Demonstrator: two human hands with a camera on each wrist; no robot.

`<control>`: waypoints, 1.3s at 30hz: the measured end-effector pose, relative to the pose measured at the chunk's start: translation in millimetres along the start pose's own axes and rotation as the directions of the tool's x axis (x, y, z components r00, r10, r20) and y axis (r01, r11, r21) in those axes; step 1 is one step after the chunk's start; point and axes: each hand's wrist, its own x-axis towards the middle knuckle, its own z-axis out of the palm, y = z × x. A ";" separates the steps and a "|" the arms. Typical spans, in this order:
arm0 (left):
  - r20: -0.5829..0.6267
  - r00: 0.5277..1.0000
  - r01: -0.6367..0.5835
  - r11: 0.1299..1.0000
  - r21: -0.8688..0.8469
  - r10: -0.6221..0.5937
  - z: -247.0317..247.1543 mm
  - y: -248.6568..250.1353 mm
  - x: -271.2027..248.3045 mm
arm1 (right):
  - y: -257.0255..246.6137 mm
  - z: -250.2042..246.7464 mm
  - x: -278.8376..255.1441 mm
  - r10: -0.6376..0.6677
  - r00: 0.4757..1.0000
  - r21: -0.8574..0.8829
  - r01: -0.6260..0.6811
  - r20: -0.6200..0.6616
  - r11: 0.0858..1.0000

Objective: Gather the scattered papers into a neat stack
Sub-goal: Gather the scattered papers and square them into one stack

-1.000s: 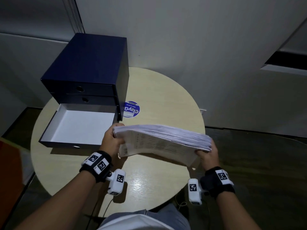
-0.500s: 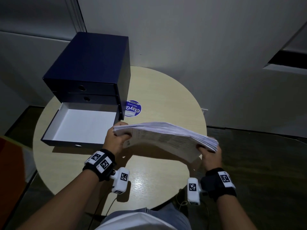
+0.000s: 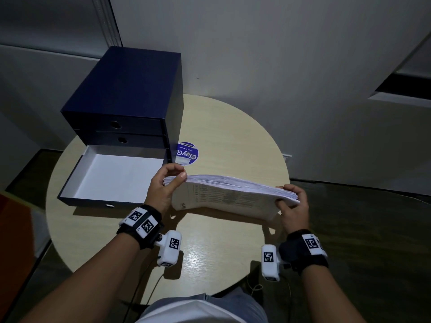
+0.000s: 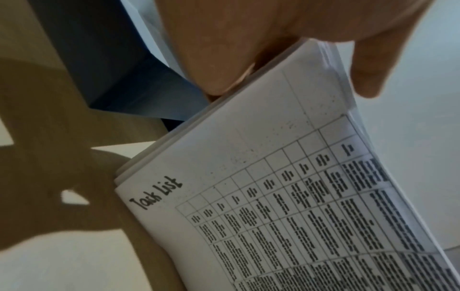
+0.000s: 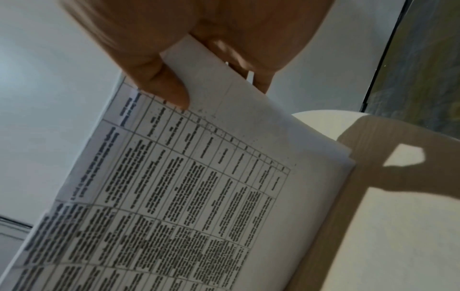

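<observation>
A thick stack of printed papers [image 3: 228,194] hangs above the round table, tilted with its near face toward me. My left hand [image 3: 166,183] grips its left end, thumb on the near side and fingers behind. My right hand [image 3: 291,201] grips the right end, thumb on the printed face. The left wrist view shows the front sheet of the papers [image 4: 286,196], a table headed "Task List", pinched by my left hand [image 4: 286,65]. In the right wrist view my right hand [image 5: 211,65] clamps the same papers [image 5: 186,196].
A dark blue drawer box [image 3: 130,99] stands at the table's back left, its bottom drawer [image 3: 77,183] pulled out with a white inside. A round blue sticker [image 3: 189,153] lies beside it. The beige round table [image 3: 224,259] ends near my lap; dark floor lies right.
The stack has moved slightly right and levelled out, and both hands have shifted along with it. My right hand now sits higher on the stack's right end.
</observation>
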 end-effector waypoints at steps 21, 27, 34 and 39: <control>-0.177 0.984 0.007 0.999 0.045 0.001 16.4 6.5 20.2 | -14.2 16.2 8.6 0.054 0.975 0.075 -0.038 -0.215 0.996; -0.155 0.988 0.029 0.999 0.033 -0.024 15.8 8.6 17.6 | -31.8 12.6 -4.1 0.063 0.995 0.152 -0.050 -0.082 0.987; 0.083 0.988 0.108 0.968 0.225 -0.130 -6.4 -14.4 12.3 | -23.2 -15.7 -9.6 0.097 0.982 -0.058 -0.089 0.162 0.994; 0.065 0.980 -0.196 0.871 0.451 0.187 14.2 10.6 11.0 | -64.0 13.5 -9.3 -0.366 0.910 -0.565 0.410 0.195 0.716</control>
